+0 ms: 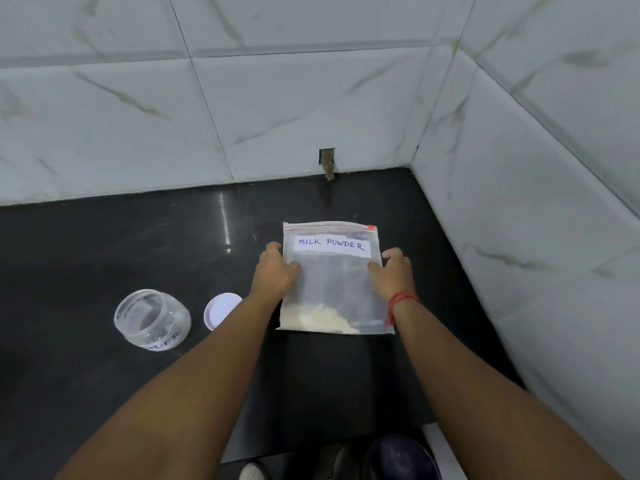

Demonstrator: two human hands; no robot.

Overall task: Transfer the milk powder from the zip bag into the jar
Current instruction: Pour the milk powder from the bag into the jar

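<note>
A clear zip bag (pixel 332 282) labelled MILK POWDER is held upright over the black counter, its red zip strip on top. White powder (pixel 322 318) lies in its bottom. My left hand (pixel 275 270) grips the bag's left edge, thumb on the front. My right hand (pixel 393 271) grips the right edge the same way. A clear plastic jar (pixel 152 320) stands open to the left, with a white label. Its white lid (pixel 221 310) lies on the counter between the jar and my left arm.
The black counter (pixel 104 244) runs into a corner of white marble-look tiled walls (pixel 242 109) at the back and right. A small hole (pixel 327 162) sits in the back wall above the counter. Below the counter's front edge a dark round object (pixel 401 459) shows.
</note>
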